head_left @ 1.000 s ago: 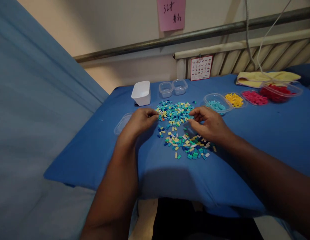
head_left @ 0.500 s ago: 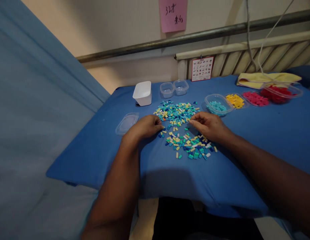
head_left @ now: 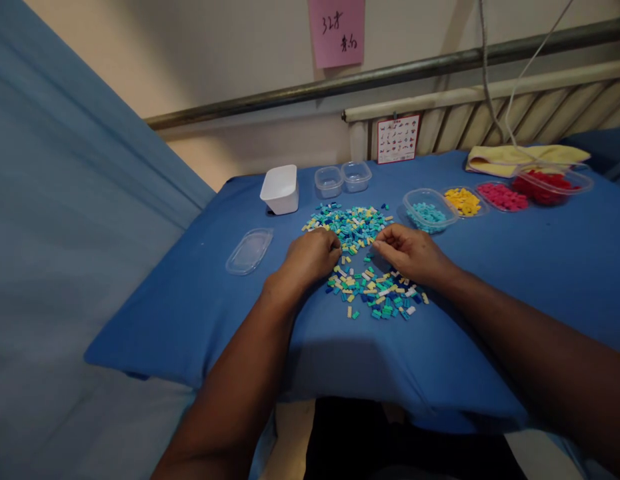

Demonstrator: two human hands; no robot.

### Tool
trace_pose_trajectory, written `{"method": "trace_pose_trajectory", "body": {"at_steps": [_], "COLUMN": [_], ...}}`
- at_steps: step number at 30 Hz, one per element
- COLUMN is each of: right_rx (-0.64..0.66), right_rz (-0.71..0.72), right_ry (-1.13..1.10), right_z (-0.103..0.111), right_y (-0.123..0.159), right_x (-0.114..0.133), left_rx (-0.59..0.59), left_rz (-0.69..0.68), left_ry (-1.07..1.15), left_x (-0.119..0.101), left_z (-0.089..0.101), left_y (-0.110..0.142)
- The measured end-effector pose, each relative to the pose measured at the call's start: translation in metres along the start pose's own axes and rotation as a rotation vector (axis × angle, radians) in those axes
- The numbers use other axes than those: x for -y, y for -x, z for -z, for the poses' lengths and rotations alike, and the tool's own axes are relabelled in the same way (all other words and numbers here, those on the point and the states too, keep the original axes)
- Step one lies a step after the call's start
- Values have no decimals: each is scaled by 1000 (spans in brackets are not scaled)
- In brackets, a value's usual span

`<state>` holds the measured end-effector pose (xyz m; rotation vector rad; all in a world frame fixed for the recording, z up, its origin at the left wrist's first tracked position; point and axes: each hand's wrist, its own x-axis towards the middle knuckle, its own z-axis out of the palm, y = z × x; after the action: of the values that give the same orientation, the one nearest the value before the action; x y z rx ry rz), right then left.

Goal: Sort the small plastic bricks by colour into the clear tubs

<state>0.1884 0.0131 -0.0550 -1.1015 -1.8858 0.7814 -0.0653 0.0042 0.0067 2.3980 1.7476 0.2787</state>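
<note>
Small plastic building bricks in teal, green, pale yellow, white and dark blue lie in two heaps, a denser far pile (head_left: 357, 223) and a looser near pile (head_left: 375, 293). My left hand (head_left: 317, 252) rests at the left edge of the far pile, its fingers curled together; whatever they pinch is hidden. Across from it, at the pile's right edge, my right hand (head_left: 410, 252) has thumb and forefinger pressed together, and anything between them is too small to make out. A clear tub of light-blue bricks (head_left: 430, 211) stands just beyond my right hand.
Trays of yellow bricks (head_left: 463, 202), pink bricks (head_left: 503, 197) and a tub of red bricks (head_left: 545, 187) line the right. At the back stand a white bin (head_left: 281, 190) and two clear tubs (head_left: 329, 182). A clear lid (head_left: 250, 251) lies left; a yellow cloth (head_left: 527, 158) lies behind.
My left hand has moved right, closer to my right hand and over the left side of the bricks. My right hand stays at nearly the same spot. The view has shifted slightly.
</note>
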Motion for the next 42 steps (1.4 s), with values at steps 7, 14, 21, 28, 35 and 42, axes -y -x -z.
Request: {"method": "trace_pose_trajectory", "body": {"at_steps": [7, 14, 21, 28, 35, 42], "right_rx": [-1, 8, 29, -58, -69, -76], "right_rz": [9, 46, 191, 266, 217, 265], "right_ry": [-28, -51, 58, 113, 168, 268], "right_z": [-1, -2, 3, 3, 7, 10], "right_y": [0, 1, 5, 9, 7, 6], "right_x": [-6, -3, 11, 33, 36, 30], "left_rx": [-27, 7, -65, -112, -143, -154], "left_rz": [-139, -195, -11, 31, 98, 117], "left_ry": [45, 24, 726, 1280, 1330, 1225], "left_x": [9, 2, -8, -37, -42, -44], "left_z": [-7, -6, -5, -14, -21, -31], "left_y": [-1, 1, 1, -4, -4, -2]}}
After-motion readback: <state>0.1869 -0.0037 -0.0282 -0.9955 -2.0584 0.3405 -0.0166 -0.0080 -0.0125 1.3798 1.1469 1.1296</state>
